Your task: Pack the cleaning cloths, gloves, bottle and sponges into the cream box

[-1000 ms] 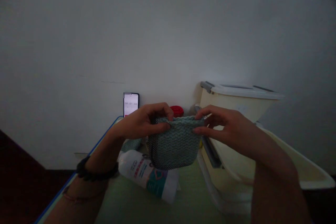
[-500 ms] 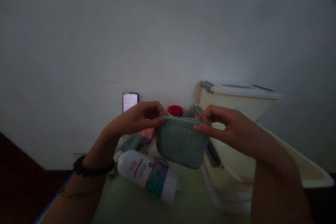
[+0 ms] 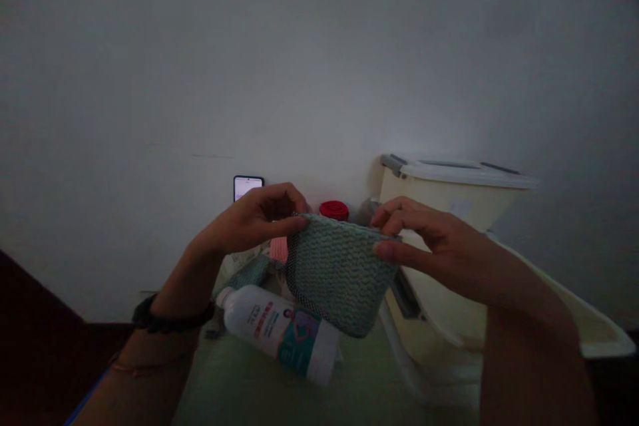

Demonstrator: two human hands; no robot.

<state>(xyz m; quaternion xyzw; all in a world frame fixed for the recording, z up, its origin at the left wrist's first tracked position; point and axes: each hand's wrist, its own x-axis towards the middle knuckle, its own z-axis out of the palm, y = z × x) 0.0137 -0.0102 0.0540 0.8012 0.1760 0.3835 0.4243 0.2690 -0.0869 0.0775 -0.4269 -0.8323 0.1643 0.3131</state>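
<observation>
- Pale green worktop (image 3: 239, 386), at six o'clock, under the bottle.
- Cream plastic lower bin (image 3: 422, 343), at four o'clock, with a wide pale rim and a dark grey latch; its contents cannot be made out.
- Cream plastic upper bin (image 3: 444, 203) with a white lid and grey latches, at three o'clock; lid on, inside hidden.
- Right hand (image 3: 432, 239), three o'clock of the cloth: narrow grip, pinching its top edge near the corner.
- Left hand (image 3: 252, 216), ten o'clock of the cloth: narrow grip, pinching the opposite top corner.
- Green knitted cloth with dark mesh edging (image 3: 339, 273), just below centre: raised between both hands, spread but tilted, not laid down; whether it is doubled, I cannot tell.
- White plastic bottle with a teal label (image 3: 272, 329), near seven o'clock, on its side; contents unseen.
- Dark-edged phone (image 3: 248, 185), nine o'clock, partly hidden.
- Red rolled item (image 3: 333, 210), twelve o'clock of the cloth.
- Pink textured item (image 3: 278, 249), ten o'clock of the cloth.
</observation>
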